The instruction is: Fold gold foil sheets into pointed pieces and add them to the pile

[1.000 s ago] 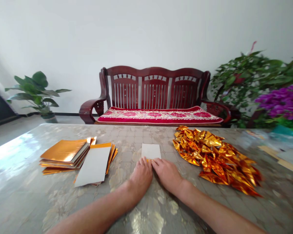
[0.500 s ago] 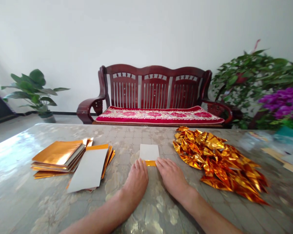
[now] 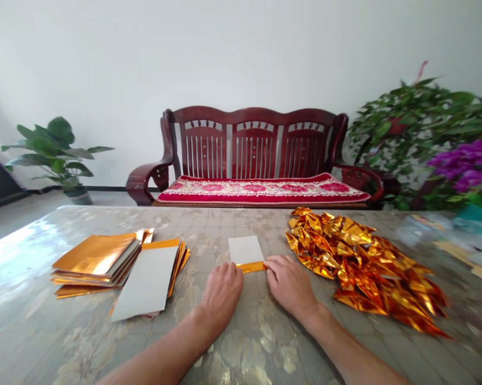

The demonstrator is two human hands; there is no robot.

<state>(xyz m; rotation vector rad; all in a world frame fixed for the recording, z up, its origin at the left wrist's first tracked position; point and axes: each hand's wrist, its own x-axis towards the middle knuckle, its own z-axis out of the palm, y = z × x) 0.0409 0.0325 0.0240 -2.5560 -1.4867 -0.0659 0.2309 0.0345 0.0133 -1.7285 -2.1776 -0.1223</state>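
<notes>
A sheet of gold foil paper lies on the table in front of me, its pale grey back facing up. A narrow gold strip is folded over along its near edge. At the left end of that strip are the curled fingers of my left hand. My right hand pinches the right end between thumb and fingers. Left of my hands are a stack of foil sheets, gold side up, and a second pile with its grey side up. To the right lies a heap of folded gold foil pieces.
The table has a glossy patterned cover. Clear plastic bags and tan card strips lie at its right end. Beyond its far edge stands a wooden bench, with potted plants on both sides.
The paper has turned slightly, its right end now farther from me. My right hand has shifted a little right, and its fingers have curled in more. The left hand has barely moved.
</notes>
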